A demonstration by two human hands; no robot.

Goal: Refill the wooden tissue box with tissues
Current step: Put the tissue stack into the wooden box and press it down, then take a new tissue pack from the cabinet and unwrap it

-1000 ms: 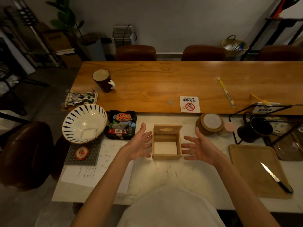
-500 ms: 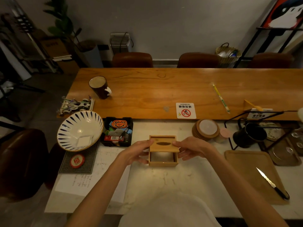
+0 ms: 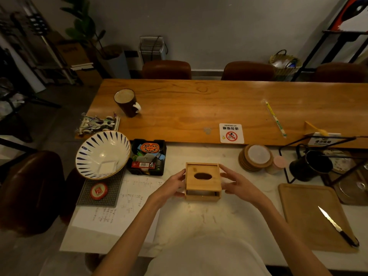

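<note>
Behind tissue box (image 3: 203, 181), "NO SMOKING" sign (image 3: 231, 133)

Single head-worn wide-angle view, looking forward and down over marble counter (image 3: 199, 218); wooden table (image 3: 199, 108) beyond, chairs and wall far.

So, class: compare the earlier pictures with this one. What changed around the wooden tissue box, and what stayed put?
The hinged lid swung down from upright and now lies nearly flat, a slit open at the front. The left hand and right hand, open beside the wooden tissue box earlier, now hold its sides. The bowl and knife stayed put.
</note>
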